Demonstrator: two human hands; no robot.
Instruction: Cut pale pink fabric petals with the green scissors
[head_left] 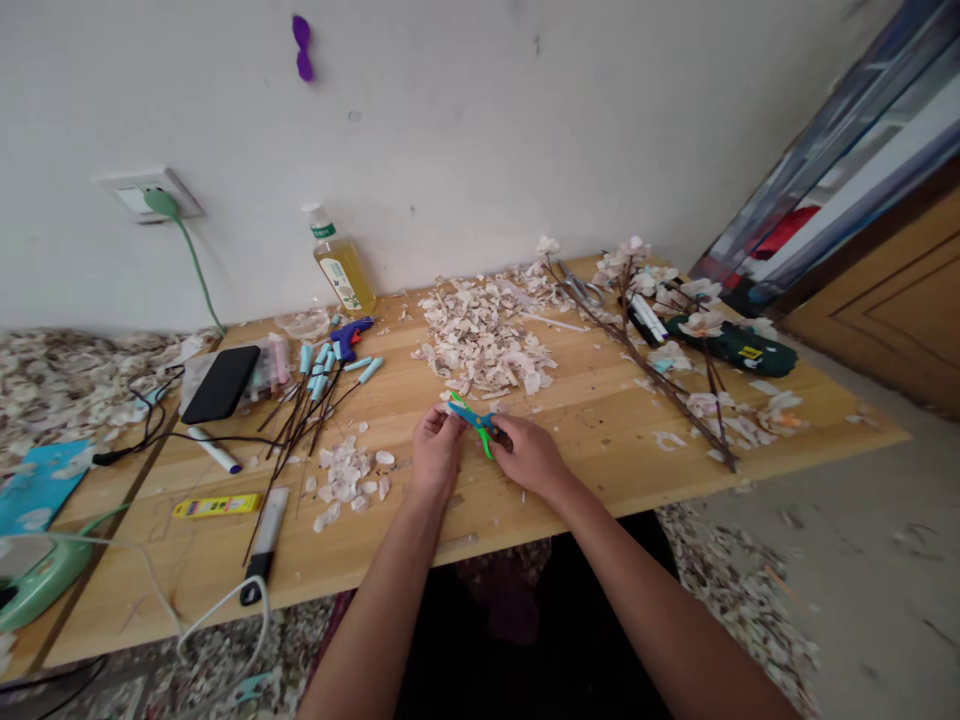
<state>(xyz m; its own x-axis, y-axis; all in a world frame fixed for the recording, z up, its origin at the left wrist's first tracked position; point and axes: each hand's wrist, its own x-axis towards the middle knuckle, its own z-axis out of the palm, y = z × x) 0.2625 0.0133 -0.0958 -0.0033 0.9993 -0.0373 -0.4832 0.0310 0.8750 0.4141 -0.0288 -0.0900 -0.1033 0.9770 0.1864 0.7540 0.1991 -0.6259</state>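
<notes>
My right hand (525, 452) is closed around a pair of blue and green scissors (474, 414), their blades pointing left. Pinched at the blade tips, my left hand (436, 448) holds a small pale petal-like flake, mostly hidden by the fingers. Both hands are near the front edge of the wooden table. Just beyond them lies a big heap of pale flakes (480, 335). A smaller heap of rounder, petal-shaped pieces (346, 470) sits to the left of my left hand.
Left stand a blue glue gun (351, 336), light-blue-tipped stems (321, 372), a phone (222, 384), a yellow box (217, 505) and a utility knife (266, 540). An oil bottle (343, 265) is by the wall. Flowered branches (660, 370) and grey scissors (581, 285) lie right.
</notes>
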